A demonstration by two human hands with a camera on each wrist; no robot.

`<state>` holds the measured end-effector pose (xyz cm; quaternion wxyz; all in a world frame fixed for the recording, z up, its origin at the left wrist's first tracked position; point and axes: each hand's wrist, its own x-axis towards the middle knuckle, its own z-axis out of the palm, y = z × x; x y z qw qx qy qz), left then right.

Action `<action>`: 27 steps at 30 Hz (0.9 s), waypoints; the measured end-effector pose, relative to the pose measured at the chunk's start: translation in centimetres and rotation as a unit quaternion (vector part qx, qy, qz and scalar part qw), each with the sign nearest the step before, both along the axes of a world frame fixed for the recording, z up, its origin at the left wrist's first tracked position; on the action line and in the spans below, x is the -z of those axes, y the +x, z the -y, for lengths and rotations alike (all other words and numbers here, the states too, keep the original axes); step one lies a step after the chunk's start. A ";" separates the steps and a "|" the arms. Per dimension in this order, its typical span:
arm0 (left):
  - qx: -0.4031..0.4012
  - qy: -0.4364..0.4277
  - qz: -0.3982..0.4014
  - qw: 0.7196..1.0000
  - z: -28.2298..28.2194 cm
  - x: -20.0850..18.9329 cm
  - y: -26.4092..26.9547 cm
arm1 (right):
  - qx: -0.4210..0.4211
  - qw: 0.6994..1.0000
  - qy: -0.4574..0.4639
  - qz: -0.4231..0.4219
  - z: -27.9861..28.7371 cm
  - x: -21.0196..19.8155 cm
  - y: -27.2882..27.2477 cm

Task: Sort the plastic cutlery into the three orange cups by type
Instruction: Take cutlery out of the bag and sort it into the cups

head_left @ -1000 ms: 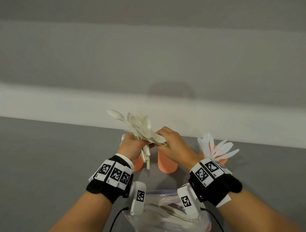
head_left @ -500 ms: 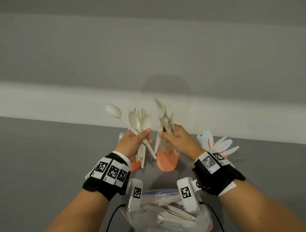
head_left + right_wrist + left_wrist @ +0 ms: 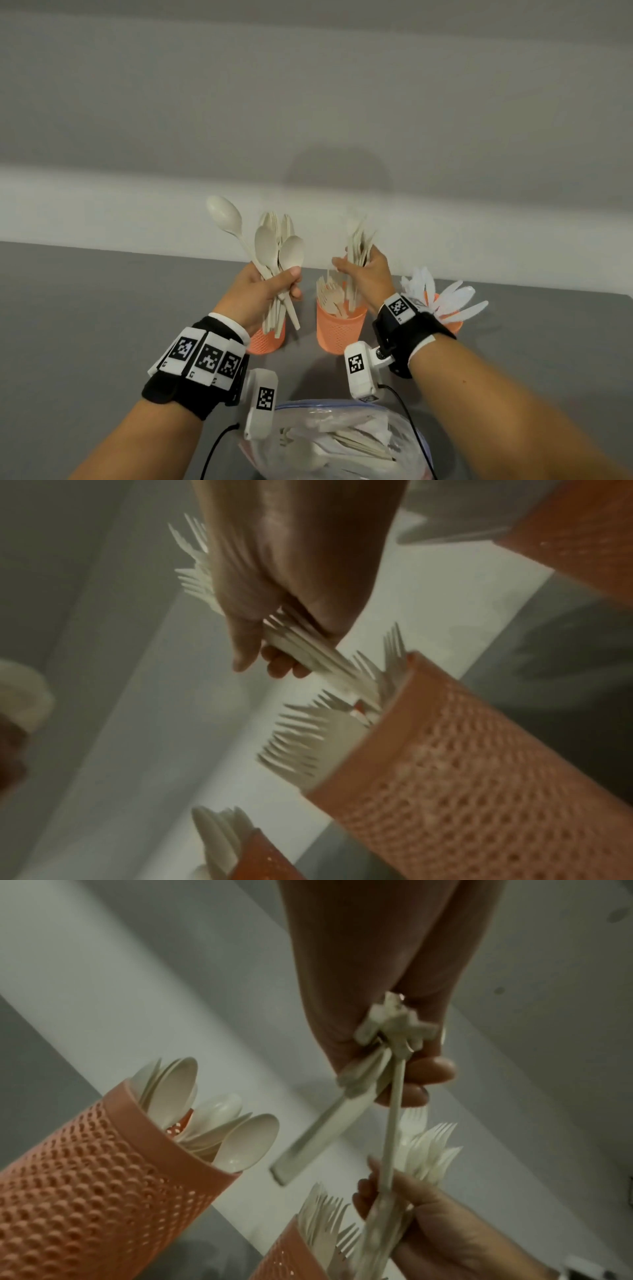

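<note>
We hold both forearms raised in front of us. Our left hand [image 3: 265,289] is curled in a fist-like grip, thumb on top; our right hand [image 3: 368,274] grips with fingers wrapped, thumb extended.

Soft, even indoor light fills the head view — a faint rounded shadow sits on the wall [image 3: 339,174], and straight edges bow near the borders. Both wrist views are dimmer, grainy and motion-blurred — close objects smear.
</note>
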<state>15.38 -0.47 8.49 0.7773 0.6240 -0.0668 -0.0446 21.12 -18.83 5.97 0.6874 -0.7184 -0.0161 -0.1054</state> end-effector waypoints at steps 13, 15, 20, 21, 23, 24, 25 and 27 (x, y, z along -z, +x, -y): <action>0.032 -0.021 -0.009 0.999 -1.0 1.0 0.0 | -0.066 0.970 -0.231 -0.044 0.6 1.8 1.2; 0.037 -0.028 -0.014 0.999 -1.1 1.1 0.0 | -0.069 0.956 -0.286 -0.010 1.0 1.9 1.3; 0.042 -0.023 -0.005 0.999 -1.5 1.2 0.0 | -0.067 0.962 -0.250 0.080 0.8 0.6 0.8; 0.044 -0.019 -0.002 0.999 -1.5 1.3 0.0 | -0.074 0.943 -0.310 0.091 0.4 0.4 0.8; 0.052 -0.014 0.001 0.999 -1.4 1.3 0.0 | -0.109 0.895 -0.423 0.094 -0.2 0.7 0.8; 0.055 -0.011 0.004 0.998 -1.5 1.2 0.0 | -0.124 0.880 -0.449 0.088 -0.4 0.9 0.9; 0.055 -0.004 0.006 0.998 -1.4 1.2 0.0 | -0.128 0.877 -0.456 0.083 -0.4 1.0 0.9; 0.043 0.016 0.016 0.999 -1.7 1.2 0.1 | -0.114 0.874 -0.458 0.114 -0.5 0.4 0.8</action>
